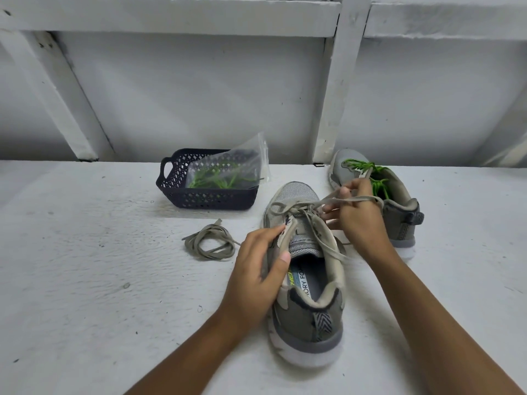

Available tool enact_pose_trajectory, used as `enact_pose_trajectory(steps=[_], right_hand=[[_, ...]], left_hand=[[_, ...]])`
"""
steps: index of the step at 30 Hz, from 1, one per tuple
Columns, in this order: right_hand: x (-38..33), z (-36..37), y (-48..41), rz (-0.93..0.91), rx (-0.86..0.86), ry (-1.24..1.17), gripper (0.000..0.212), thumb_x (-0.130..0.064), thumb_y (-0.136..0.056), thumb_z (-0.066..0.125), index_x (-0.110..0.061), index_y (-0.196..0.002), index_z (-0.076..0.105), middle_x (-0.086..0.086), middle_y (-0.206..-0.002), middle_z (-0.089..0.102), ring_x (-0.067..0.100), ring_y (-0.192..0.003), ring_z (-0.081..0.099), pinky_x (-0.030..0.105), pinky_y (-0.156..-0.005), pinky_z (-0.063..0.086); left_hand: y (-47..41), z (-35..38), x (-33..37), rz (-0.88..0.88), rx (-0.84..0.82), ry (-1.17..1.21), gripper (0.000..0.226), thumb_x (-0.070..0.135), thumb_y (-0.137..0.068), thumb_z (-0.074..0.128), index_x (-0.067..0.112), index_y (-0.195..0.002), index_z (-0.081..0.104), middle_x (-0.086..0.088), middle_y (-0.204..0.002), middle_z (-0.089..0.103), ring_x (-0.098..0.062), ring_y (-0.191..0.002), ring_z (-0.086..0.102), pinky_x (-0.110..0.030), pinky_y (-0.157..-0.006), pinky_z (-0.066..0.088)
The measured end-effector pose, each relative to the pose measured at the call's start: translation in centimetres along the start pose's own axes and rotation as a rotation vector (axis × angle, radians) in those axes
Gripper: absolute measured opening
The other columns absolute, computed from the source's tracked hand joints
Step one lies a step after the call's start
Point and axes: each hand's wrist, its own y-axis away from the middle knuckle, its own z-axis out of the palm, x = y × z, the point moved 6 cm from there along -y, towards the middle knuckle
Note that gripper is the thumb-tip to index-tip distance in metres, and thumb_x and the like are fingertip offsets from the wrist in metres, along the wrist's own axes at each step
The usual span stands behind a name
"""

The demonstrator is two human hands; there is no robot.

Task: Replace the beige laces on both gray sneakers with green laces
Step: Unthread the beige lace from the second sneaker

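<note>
Fingers [344, 192] of the right hand [358, 220] curl and pinch the beige lace [368, 198]. The left hand [256, 269] grips the gray sneaker [310, 317], at 5 o'clock on the table [85, 280]. Pull slowly, one hole at a time, and hold the shoe steady. The lace looks flat, soft and loose. At 1 o'clock, the other sneaker [405, 220] wears green laces [377, 179].

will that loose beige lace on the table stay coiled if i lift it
Probably not: the beige lace lies in a slack, uneven coil with free ends, so it should unravel and dangle. It looks flat and thin, so likely light.
</note>
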Motion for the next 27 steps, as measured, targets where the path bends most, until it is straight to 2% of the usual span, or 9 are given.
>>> enact_pose_trajectory(steps=[2, 4, 10, 12, 15, 18, 22, 24, 27], right_hand=[[-0.3, 0.3, 0.0, -0.076, -0.112, 0.163, 0.013, -0.015, -0.099, 0.045, -0.027, -0.098, 0.048, 0.009, -0.084, 0.064, 0.021, -0.068, 0.062, 0.033, -0.062, 0.051], [-0.4, 1.1, 0.4, -0.175, -0.231, 0.44, 0.015, -0.015, -0.093, 0.056, -0.024, -0.105, 0.059, 0.003, -0.09, 0.065, 0.016, -0.077, 0.063, 0.025, -0.068, 0.049], [-0.5, 1.3, 0.1, -0.239, -0.195, 0.705, 0.016, -0.015, -0.094, 0.05, -0.007, -0.102, 0.062, 0.007, -0.096, 0.063, 0.022, -0.09, 0.058, 0.029, -0.068, 0.038], [-0.5, 0.8, -0.1, -0.201, -0.131, 0.655, 0.014, -0.011, -0.096, 0.045, -0.009, -0.101, 0.057, 0.007, -0.091, 0.063, 0.024, -0.086, 0.061, 0.033, -0.072, 0.047], [-0.6, 0.0, -0.6, -0.089, -0.083, 0.339, 0.021, -0.006, -0.098, 0.038, -0.019, -0.086, 0.049, 0.007, -0.078, 0.061, 0.027, -0.072, 0.067, 0.049, -0.07, 0.056], [-1.1, -0.7, -0.8, 0.016, -0.077, 0.138, 0.029, -0.004, -0.1, 0.033, -0.018, -0.079, 0.048, 0.005, -0.071, 0.055, 0.021, -0.057, 0.065, 0.048, -0.066, 0.055], [-1.0, -1.2, -0.4, 0.017, -0.1, 0.257, 0.023, -0.008, -0.099, 0.036, -0.013, -0.086, 0.055, 0.005, -0.072, 0.057, 0.013, -0.049, 0.062, 0.033, -0.053, 0.054], [-0.5, -1.1, 0.0, 0.005, -0.167, 0.372, 0.019, -0.014, -0.098, 0.043, -0.018, -0.088, 0.059, 0.003, -0.073, 0.06, 0.013, -0.053, 0.06, 0.029, -0.05, 0.051], [0.1, -0.2, 0.6, -0.021, -0.305, 0.429, 0.014, -0.026, -0.095, 0.052, -0.032, -0.085, 0.06, -0.003, -0.068, 0.06, 0.009, -0.054, 0.055, 0.027, -0.054, 0.048]], left_hand=[[-0.1, 0.0, 0.1, 0.007, 0.001, -0.008, 0.036, 0.044, -0.087, 0.043, 0.035, -0.121, 0.048, 0.008, -0.121, 0.054, 0.0, -0.119, 0.046, -0.014, -0.102, 0.032], [-0.1, 0.0, 0.1, 0.011, 0.002, -0.013, 0.036, 0.044, -0.087, 0.043, 0.034, -0.121, 0.049, 0.008, -0.12, 0.054, -0.001, -0.119, 0.047, -0.015, -0.102, 0.032], [-0.4, 0.1, 0.2, 0.03, 0.001, -0.025, 0.042, 0.043, -0.087, 0.042, 0.024, -0.123, 0.052, 0.006, -0.119, 0.055, -0.004, -0.117, 0.048, -0.016, -0.101, 0.033], [-0.4, 0.0, 0.3, 0.029, 0.0, -0.023, 0.043, 0.043, -0.087, 0.042, 0.023, -0.123, 0.053, 0.006, -0.119, 0.055, -0.002, -0.117, 0.048, -0.014, -0.1, 0.033], [-0.3, -0.1, 0.2, 0.026, -0.004, -0.025, 0.045, 0.044, -0.087, 0.042, 0.021, -0.125, 0.053, 0.007, -0.118, 0.055, -0.001, -0.117, 0.048, -0.013, -0.099, 0.033], [-0.3, 0.0, 0.3, 0.031, -0.009, -0.04, 0.042, 0.044, -0.087, 0.042, 0.025, -0.123, 0.052, 0.011, -0.118, 0.054, 0.0, -0.116, 0.048, -0.013, -0.099, 0.033], [-1.2, -0.8, 0.7, 0.049, -0.017, -0.09, 0.04, 0.048, -0.086, 0.041, 0.027, -0.118, 0.053, 0.012, -0.111, 0.057, 0.005, -0.108, 0.051, -0.01, -0.094, 0.036], [-2.7, -1.5, 0.9, -0.009, -0.01, -0.104, 0.036, 0.046, -0.089, 0.043, 0.026, -0.115, 0.056, 0.008, -0.108, 0.06, 0.006, -0.1, 0.053, -0.011, -0.087, 0.039], [-5.9, -2.0, 1.4, -0.068, -0.04, -0.267, 0.024, 0.025, -0.096, 0.049, 0.019, -0.116, 0.06, 0.006, -0.111, 0.057, -0.001, -0.097, 0.054, -0.014, -0.085, 0.041]])
